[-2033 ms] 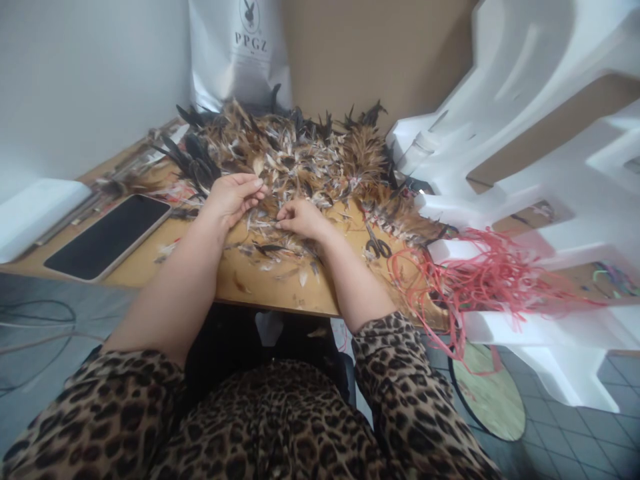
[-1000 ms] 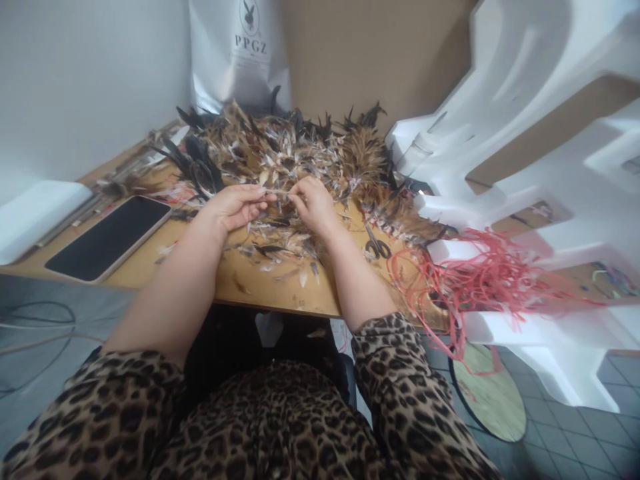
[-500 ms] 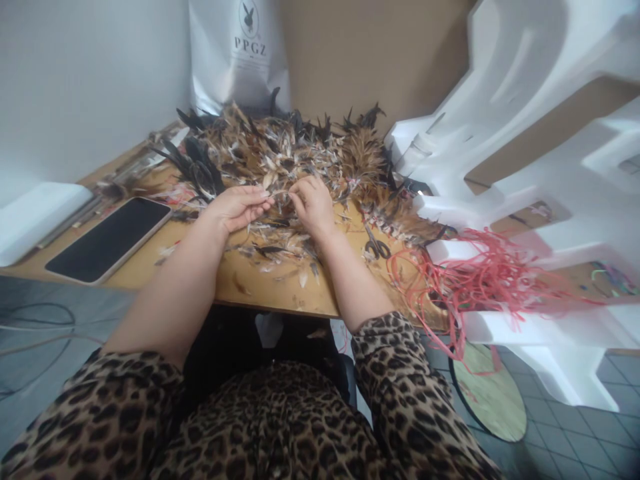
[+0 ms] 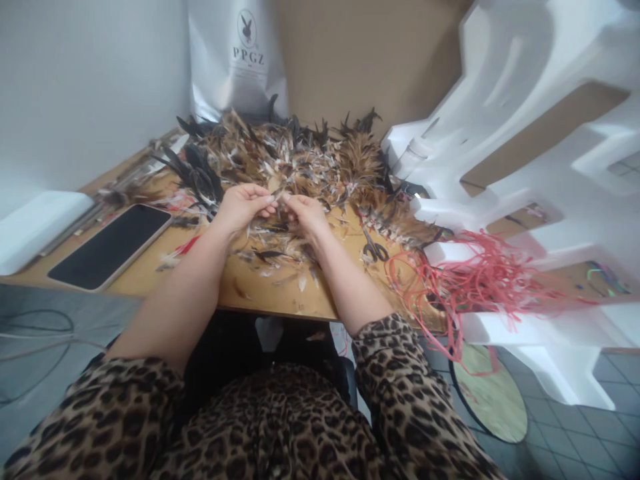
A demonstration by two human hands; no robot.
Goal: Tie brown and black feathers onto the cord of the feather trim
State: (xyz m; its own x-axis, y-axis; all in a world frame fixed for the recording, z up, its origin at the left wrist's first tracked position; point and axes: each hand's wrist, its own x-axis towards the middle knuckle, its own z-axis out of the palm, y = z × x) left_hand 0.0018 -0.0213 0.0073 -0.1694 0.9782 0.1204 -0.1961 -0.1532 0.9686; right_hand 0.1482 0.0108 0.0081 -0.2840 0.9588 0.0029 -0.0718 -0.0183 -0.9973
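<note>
My left hand (image 4: 247, 205) is closed in a pinch above the front of a large pile of feathers (image 4: 305, 150). Close beside it, almost touching, my right hand (image 4: 304, 215) pinches too. A small brownish feather (image 4: 280, 195) shows between the fingertips of both hands; its finer details are blurred. The feathers around them are brown, white and black. To the left of my hands lies a bunch of long black feathers (image 4: 197, 175). Loose bits of feather (image 4: 270, 255) are scattered on the wooden table (image 4: 280, 293) below my wrists.
Black scissors (image 4: 374, 248) lie right of my right forearm. A phone (image 4: 110, 247) and a white box (image 4: 43, 227) are at the left. Tangled red plastic ribbon (image 4: 480, 280) hangs over white foam pieces (image 4: 530, 207) on the right. A silver bag (image 4: 237, 73) stands behind.
My hands have come closer together, the right one moving left and slightly down. The thin strand that spanned the gap between them no longer shows as a line. The view has shifted slightly.
</note>
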